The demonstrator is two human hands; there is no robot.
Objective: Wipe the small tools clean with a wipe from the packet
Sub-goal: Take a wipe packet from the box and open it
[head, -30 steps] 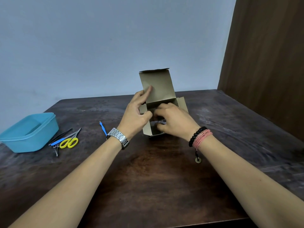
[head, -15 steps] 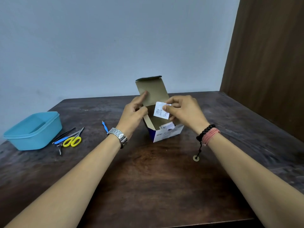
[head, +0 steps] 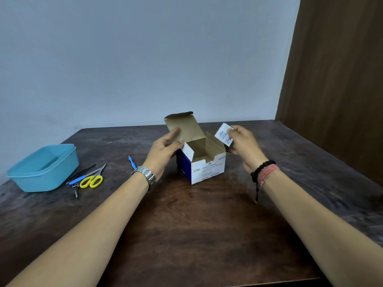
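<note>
1. Head view: a sealed wipe (head: pixel 223 134) is pinched between thumb and fingertips of the right hand (head: pixel 243 145), raised just right of the box (head: pixel 204 162).
2. The box lid (head: pixel 183 126) is touched by the left hand (head: pixel 165 148), fingers loosely spread, nothing gripped.
3. The tools (head: pixel 88 177), scissors (head: pixel 92 180) among them, are laid on the table (head: pixel 196 224) beside the tub (head: pixel 42 168), well left of the box.
4. A blue pick (head: pixel 131 162) is seen alone, just beyond the left wrist.
</note>
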